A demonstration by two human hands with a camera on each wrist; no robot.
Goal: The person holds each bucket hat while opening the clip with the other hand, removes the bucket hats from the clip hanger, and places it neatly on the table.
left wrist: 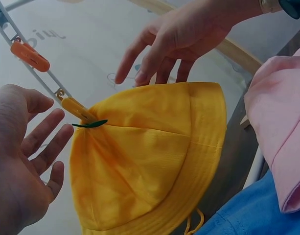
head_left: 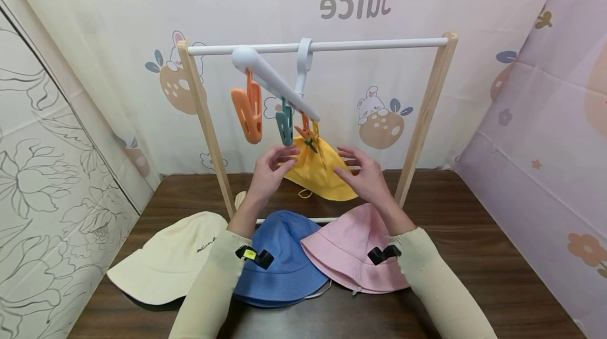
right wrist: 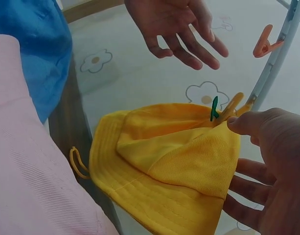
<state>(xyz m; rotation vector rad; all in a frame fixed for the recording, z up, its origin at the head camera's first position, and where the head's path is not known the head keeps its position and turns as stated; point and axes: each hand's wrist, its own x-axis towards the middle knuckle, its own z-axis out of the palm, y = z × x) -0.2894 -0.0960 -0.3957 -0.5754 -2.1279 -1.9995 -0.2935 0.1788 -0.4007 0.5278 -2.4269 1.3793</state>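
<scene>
Both hands hovering open beside the clipped yellow hat.

Nearest me, blue hat (head_left: 284,260), pink hat (head_left: 353,249) and cream hat (head_left: 166,260) are lying on the table (head_left: 474,254). Beyond them I am seeing my left hand (head_left: 271,171) and right hand (head_left: 362,174) flanking the yellow hat (head_left: 319,170), fingers spread, gripping nothing. Only the wrist views are showing the yellow clip (left wrist: 79,109) pinching its crown, hanging from the hanger (head_left: 275,80).
</scene>
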